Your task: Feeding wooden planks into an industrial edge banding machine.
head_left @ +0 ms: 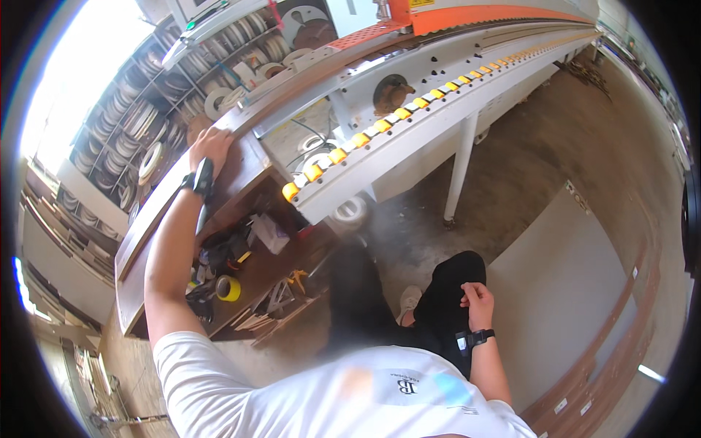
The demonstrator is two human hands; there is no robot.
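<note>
My left hand [210, 150] lies on the top of a brown wooden cabinet [241, 164], its fingers stretched over the surface near the back edge. A dark band with a device circles that wrist. Below it, the cabinet's open shelf holds a roll of yellow tape [228, 288], an orange-handled tool [296, 281] and dark items I cannot make out. My right hand [478, 301] hangs over my right thigh, its fingers loosely bent and apart. Nothing shows in it. A dark watch [475, 339] is on that wrist.
A long grey machine with a rail of yellow rollers [383, 125] and an orange cover [482, 16] runs to the far right. Its leg [460, 171] stands on the floor. Racks of banding rolls [131, 120] fill the left. Large grey panels [558, 270] lie to my right.
</note>
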